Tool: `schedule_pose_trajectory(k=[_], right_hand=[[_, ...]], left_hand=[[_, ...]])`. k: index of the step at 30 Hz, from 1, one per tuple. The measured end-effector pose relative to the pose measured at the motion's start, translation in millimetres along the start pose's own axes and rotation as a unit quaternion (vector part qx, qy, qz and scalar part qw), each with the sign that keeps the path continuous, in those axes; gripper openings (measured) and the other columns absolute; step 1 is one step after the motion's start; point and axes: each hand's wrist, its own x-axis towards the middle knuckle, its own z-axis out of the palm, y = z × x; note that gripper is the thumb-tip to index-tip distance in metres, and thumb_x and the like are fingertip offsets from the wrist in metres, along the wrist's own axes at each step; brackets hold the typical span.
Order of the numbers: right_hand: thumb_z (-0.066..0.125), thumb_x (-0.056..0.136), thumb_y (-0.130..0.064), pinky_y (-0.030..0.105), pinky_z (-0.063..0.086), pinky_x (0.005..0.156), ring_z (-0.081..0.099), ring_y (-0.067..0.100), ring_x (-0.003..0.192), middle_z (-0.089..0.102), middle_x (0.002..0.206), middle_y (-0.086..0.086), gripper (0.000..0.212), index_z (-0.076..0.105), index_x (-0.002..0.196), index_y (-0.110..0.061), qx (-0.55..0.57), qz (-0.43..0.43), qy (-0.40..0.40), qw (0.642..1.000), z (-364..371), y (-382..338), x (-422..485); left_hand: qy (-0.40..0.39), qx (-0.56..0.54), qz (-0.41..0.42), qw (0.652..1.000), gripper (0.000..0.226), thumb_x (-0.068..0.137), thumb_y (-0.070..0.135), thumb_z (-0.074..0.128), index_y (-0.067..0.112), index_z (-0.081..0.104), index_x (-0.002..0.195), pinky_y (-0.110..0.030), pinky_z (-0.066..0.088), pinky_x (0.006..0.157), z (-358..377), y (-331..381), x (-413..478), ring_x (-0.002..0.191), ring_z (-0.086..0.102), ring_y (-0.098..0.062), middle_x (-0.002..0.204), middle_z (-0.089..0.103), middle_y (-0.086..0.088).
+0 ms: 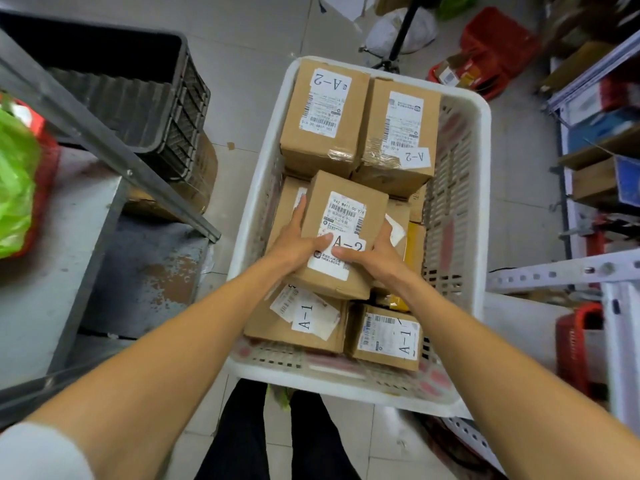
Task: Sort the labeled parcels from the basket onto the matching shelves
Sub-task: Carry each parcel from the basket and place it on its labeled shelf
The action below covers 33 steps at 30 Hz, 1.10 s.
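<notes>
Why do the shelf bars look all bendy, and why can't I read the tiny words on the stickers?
Head view: the wide-angle lens bends straight lines near the edges, like the grey shelf bar. The picture is a bit soft, so small print blurs, though A-2 shows on the box between the left hand and right hand. The light is even, without hard shadows.

Lower parcels (414, 244) — labels hidden under others

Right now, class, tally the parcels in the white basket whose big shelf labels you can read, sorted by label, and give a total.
A-2: 3, namely the far left box, the far right box, and the box gripped by the left hand and right hand.
A-1: 2, the near left box and the near right box.
Total: 5. Other parcels underneath are hidden.
</notes>
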Motion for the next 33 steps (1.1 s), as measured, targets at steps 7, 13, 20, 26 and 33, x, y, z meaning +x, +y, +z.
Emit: schedule_pose_trajectory(k=[7,13,20,26,33], right_hand=[[0.084,0.063,0.002,0.026,0.048,0.088,0.057,0.014,0.113,0.059,0.127,-0.001,0.103,0.026,0.143,-0.026,0.103,0.001,-0.034,0.994,-6.0,10.4,-12.4],[0.084,0.061,0.006,0.019,0.047,0.076,0.058,0.011,0.105,0.061,0.12,-0.003,0.101,0.032,0.142,-0.025,0.095,-0.019,-0.017,0.995,-10.6,4.2,-51.8],[0.09,0.051,0.001,0.031,0.051,0.089,0.06,0.015,0.111,0.064,0.119,-0.003,0.101,0.04,0.135,-0.023,0.091,-0.134,0.072,0.984,-25.7,-59.4,-118.6],[0.084,0.053,0.017,0.022,0.054,0.083,0.063,-0.002,0.099,0.062,0.112,-0.002,0.091,0.038,0.124,-0.016,0.062,-0.294,0.172,0.938,-35.7,-130.2,-208.4],[0.086,0.056,0.01,0.004,0.044,0.082,0.052,-0.019,0.102,0.051,0.119,-0.016,0.113,0.021,0.145,-0.018,0.059,-0.369,0.232,0.898,-33.5,-154.3,-323.6]], left_hand=[[-0.011,0.031,0.023,0.999,0.117,0.071,0.019,0.083,0.04,0.001,0.152,-0.03,0.034,0.104,-2.9,1.0,-17.3,0.128,0.04,-0.01,0.148,0.04,0.007],[0.011,0.039,0.032,0.999,0.123,0.065,0.016,0.087,0.037,0.004,0.152,-0.027,0.037,0.099,1.9,12.8,-59.0,0.129,0.043,-0.016,0.142,0.045,0.001],[-0.016,0.093,0.134,0.986,0.128,0.06,0.013,0.089,0.039,0.005,0.152,-0.04,0.034,0.11,-21.6,90.1,-111.4,0.133,0.04,-0.021,0.146,0.042,0.002],[-0.019,0.088,0.265,0.96,0.13,0.057,0.011,0.09,0.039,0.006,0.152,-0.041,0.041,0.106,-38.6,158.9,-181.5,0.127,0.047,-0.02,0.139,0.048,-0.002],[-0.061,0.079,0.38,0.919,0.131,0.058,0.007,0.09,0.033,0.003,0.153,-0.022,0.044,0.094,-40.0,193.1,-281.2,0.119,0.05,-0.011,0.129,0.049,0.004]])
